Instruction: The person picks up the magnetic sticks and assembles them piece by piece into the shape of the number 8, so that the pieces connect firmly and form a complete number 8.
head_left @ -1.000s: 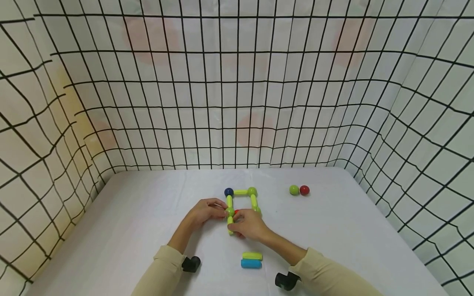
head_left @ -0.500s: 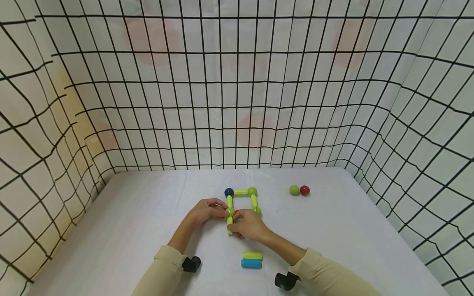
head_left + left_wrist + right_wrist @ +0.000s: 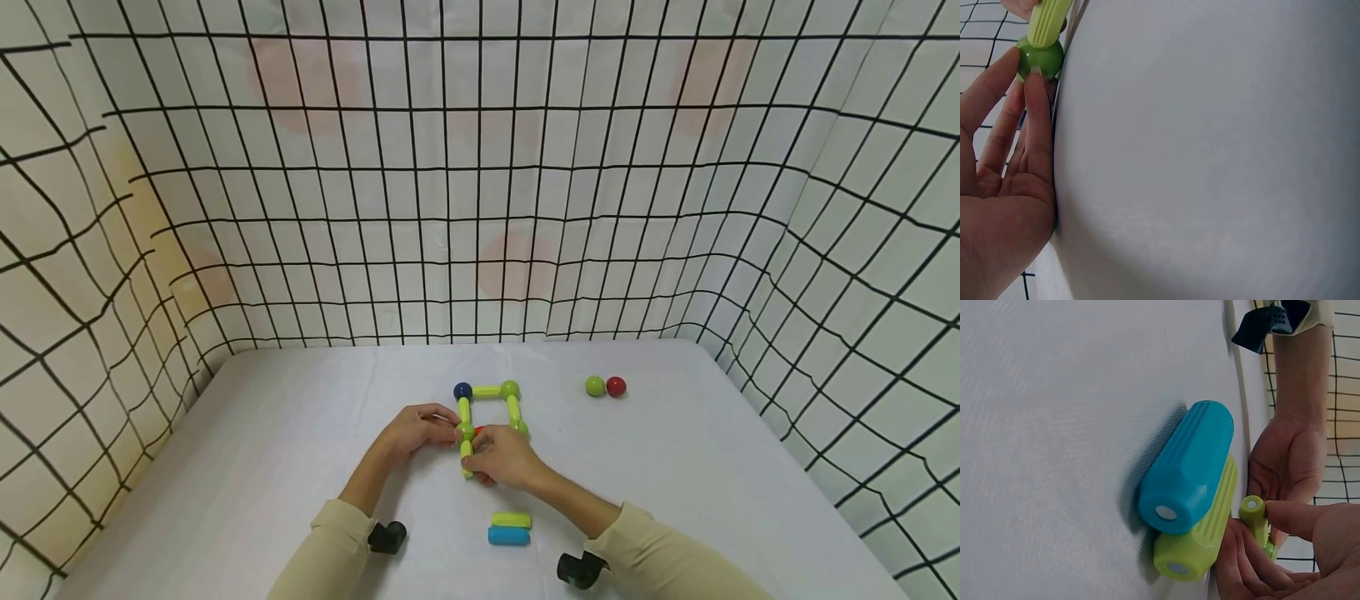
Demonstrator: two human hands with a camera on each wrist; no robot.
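Note:
My left hand [image 3: 422, 429] pinches a green ball [image 3: 1041, 59] between thumb and fingertips at the near left corner of a square of rods and balls. With thumb and fingers, my right hand [image 3: 508, 457] pinches a lime-green ridged rod [image 3: 467, 454] that joins this ball and points toward me. Its free end, with a silvery disc [image 3: 1252, 504], shows in the right wrist view. The square has a dark blue ball [image 3: 462, 391] at far left, a green ball [image 3: 510, 389] at far right and another [image 3: 520, 428] at near right. A red piece [image 3: 480, 431] is mostly hidden by my right hand.
On the white table [image 3: 300, 467], a loose lime-green rod [image 3: 512, 520] lies beside a blue rod [image 3: 509, 536], nearer me than the square. A green ball [image 3: 595, 386] and a red ball [image 3: 616, 386] sit at back right. Black netting [image 3: 480, 217] surrounds the table.

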